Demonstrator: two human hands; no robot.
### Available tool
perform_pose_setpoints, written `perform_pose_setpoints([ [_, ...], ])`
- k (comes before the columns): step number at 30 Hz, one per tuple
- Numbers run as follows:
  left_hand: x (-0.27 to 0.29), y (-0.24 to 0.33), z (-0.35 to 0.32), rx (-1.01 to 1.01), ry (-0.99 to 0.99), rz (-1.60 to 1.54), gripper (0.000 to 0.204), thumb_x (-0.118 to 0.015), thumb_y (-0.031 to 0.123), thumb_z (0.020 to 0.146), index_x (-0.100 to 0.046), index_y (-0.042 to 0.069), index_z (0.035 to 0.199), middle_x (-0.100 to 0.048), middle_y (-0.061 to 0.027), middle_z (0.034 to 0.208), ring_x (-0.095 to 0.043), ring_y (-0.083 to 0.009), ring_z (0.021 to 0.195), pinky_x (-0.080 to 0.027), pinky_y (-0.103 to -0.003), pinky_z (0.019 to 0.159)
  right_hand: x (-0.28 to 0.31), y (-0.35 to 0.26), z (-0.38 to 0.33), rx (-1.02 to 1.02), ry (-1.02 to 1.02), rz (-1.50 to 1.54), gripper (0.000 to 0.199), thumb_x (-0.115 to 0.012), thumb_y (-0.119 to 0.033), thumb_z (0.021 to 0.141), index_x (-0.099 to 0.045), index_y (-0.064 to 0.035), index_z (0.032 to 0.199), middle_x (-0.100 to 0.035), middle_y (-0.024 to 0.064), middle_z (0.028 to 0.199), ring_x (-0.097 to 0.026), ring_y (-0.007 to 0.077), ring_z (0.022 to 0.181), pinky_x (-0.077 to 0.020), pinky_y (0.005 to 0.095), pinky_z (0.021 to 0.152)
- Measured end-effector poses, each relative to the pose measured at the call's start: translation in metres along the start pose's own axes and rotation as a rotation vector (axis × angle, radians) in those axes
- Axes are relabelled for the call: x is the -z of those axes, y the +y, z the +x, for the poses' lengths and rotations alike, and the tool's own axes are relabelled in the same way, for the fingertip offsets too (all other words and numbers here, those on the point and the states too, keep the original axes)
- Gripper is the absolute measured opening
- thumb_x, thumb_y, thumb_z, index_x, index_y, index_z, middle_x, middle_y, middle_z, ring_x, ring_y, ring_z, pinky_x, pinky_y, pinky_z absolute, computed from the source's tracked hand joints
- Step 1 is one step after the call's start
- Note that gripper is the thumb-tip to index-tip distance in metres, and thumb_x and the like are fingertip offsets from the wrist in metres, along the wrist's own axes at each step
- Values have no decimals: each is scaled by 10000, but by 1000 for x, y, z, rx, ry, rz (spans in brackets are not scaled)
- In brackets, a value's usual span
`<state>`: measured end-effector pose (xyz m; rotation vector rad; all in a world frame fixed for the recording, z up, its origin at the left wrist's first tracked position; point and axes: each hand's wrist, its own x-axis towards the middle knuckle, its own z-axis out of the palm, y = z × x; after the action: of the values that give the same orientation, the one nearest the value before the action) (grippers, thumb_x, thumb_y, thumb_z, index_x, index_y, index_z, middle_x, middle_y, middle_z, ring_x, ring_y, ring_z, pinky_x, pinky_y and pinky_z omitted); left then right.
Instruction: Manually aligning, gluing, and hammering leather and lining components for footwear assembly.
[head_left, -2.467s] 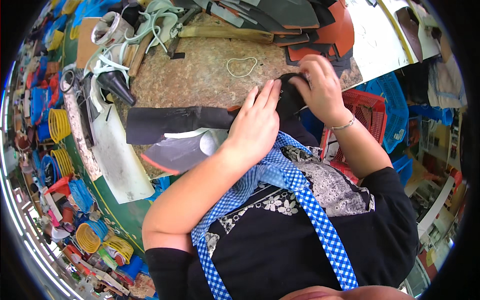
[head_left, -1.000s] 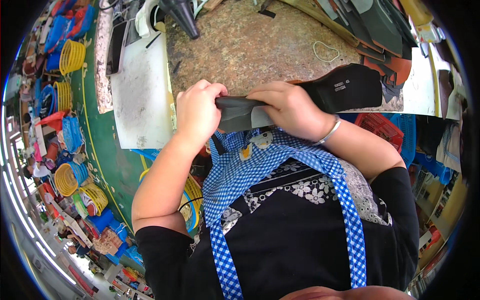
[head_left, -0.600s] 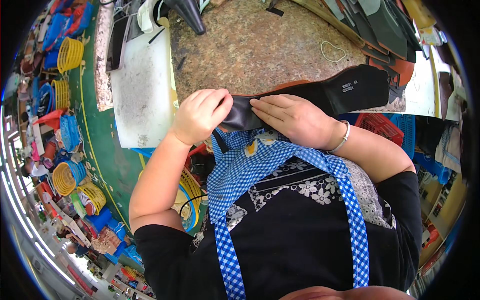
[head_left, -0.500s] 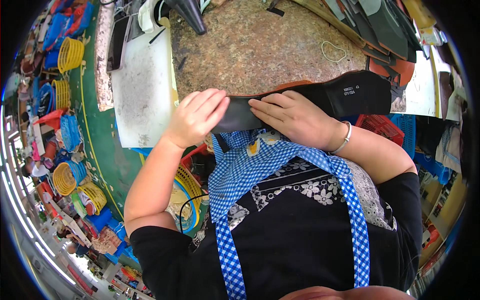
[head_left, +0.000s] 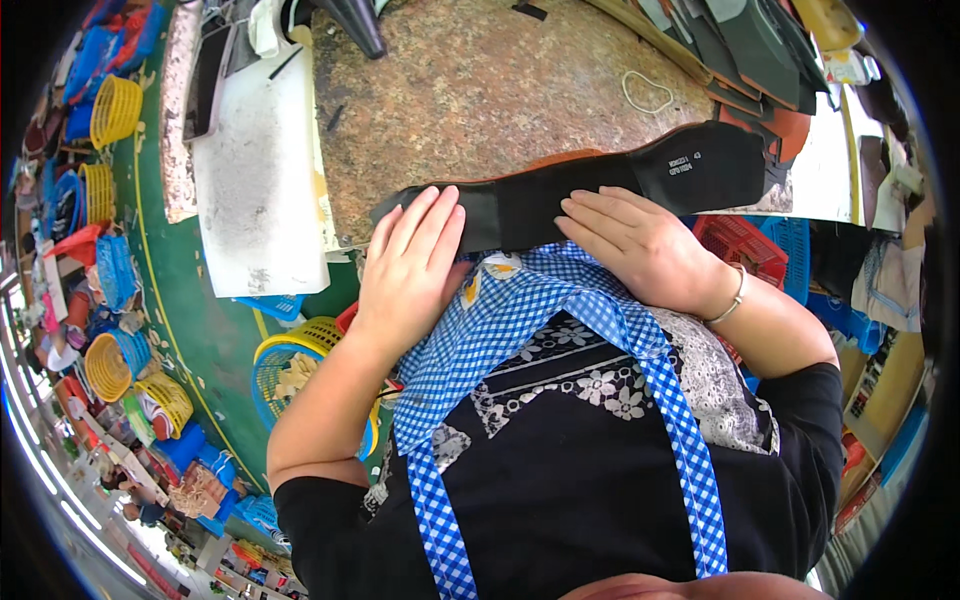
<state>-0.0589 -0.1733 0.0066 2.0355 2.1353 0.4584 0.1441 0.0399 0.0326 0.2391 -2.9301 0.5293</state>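
A long, curved black leather piece [head_left: 562, 205] with pale printing near its right end lies along the near edge of the speckled stone slab [head_left: 470, 95]. An orange-brown edge of material shows along its far side. My left hand [head_left: 408, 275] rests on the left part of the piece, fingers stretched out and nearly together; its thumb is mostly hidden. Over the near edge at the middle, my right hand [head_left: 655, 250] lies flat with straight fingers, its thumb out of sight. Neither hand is visibly wrapped round the leather.
Stacked dark and orange-brown sheet pieces [head_left: 745, 60] lie at the back right. A white board [head_left: 258, 170] and a phone-like dark slab [head_left: 207, 85] are at the left. A loop of pale string [head_left: 648, 93] lies on the stone. Red basket [head_left: 735, 245] stands below right.
My left hand has turned and slid onto the leather, with its fingers now pointing away from me. The leather's left end now shows beyond it. My right hand has shifted slightly right along the piece.
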Motion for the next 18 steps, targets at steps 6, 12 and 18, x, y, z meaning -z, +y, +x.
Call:
perform_pose_setpoints([
  [6,-25,39,56,-232,73,-31,422,-585,126,772,-612,-22,1166,-584,-127,1162,-565,-260,1063,-479,-364,859,2,24,5,-147,92,232,462,-740,-76,684,-627,11,1124,-623,142,1012,-602,304,993,-503,370,873],
  [12,-7,48,72,-255,-25,52,427,-580,110,758,-614,-18,1164,-578,-133,1091,-545,-256,926,-463,-355,796,7,32,-1,-179,129,255,244,-766,-103,695,-700,-2,907,-608,107,958,-580,290,960,-497,375,850],
  [18,-9,48,82,-276,-27,118,337,-579,154,731,-653,8,1025,-588,-111,995,-551,-261,903,-453,-371,784,0,35,-4,-113,84,209,181,-719,-132,732,-690,-16,867,-598,95,935,-572,289,911,-478,386,813],
])
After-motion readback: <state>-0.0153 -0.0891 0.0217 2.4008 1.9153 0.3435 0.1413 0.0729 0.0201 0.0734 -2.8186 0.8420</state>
